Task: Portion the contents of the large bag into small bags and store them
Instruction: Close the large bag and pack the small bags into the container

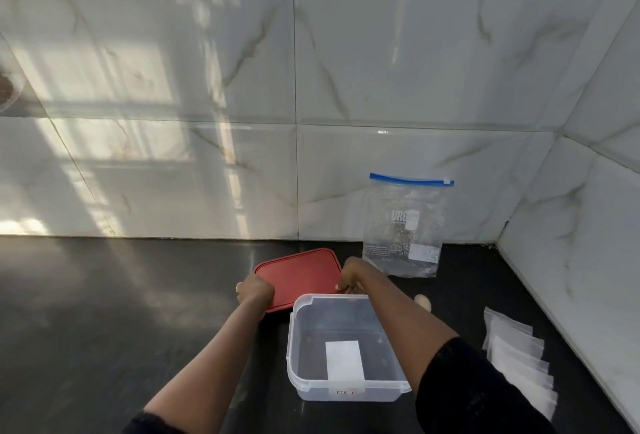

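A large clear zip bag with a blue slider strip leans upright against the marble wall; dark contents lie in its lower part. A red lid sits flat on the black counter behind a clear plastic container, which is open and holds only a white label. My left hand grips the lid's left edge. My right hand grips its right edge. Several small clear bags lie fanned out to the right of the container.
A small pale object lies on the counter between the container and the large bag. Marble walls meet in a corner at the right. The dark counter stretches to the left.
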Demonstrator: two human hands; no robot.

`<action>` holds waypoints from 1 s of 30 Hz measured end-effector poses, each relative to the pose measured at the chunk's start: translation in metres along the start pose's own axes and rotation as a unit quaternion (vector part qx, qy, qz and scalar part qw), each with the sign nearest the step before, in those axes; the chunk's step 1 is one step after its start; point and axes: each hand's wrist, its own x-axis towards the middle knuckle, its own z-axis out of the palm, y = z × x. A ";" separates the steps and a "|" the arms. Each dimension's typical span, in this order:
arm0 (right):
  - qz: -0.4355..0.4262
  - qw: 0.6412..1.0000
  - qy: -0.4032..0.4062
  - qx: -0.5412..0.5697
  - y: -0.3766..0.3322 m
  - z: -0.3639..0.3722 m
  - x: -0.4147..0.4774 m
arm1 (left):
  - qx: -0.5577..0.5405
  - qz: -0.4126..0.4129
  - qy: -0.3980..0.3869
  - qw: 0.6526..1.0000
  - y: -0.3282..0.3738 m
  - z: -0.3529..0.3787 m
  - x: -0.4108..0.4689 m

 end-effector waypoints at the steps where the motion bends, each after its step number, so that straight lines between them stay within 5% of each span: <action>1: -0.007 1.000 0.006 -0.027 0.000 0.001 0.001 | 0.009 -0.007 0.004 1.000 0.001 0.001 -0.001; 6: -0.046 0.995 0.059 -0.066 0.003 0.000 -0.008 | 0.026 -0.018 0.034 0.999 0.010 0.001 -0.016; 11: -0.089 0.986 0.138 0.000 0.019 -0.011 -0.031 | 0.016 0.143 0.071 0.987 0.040 -0.006 -0.051; 18: -0.109 0.962 0.250 -0.018 0.090 -0.043 -0.083 | -0.021 0.334 -0.011 0.942 0.102 0.023 -0.140; 30: 0.001 0.959 0.282 0.026 0.253 -0.046 -0.122 | 0.035 0.505 -0.165 0.847 0.116 0.129 -0.255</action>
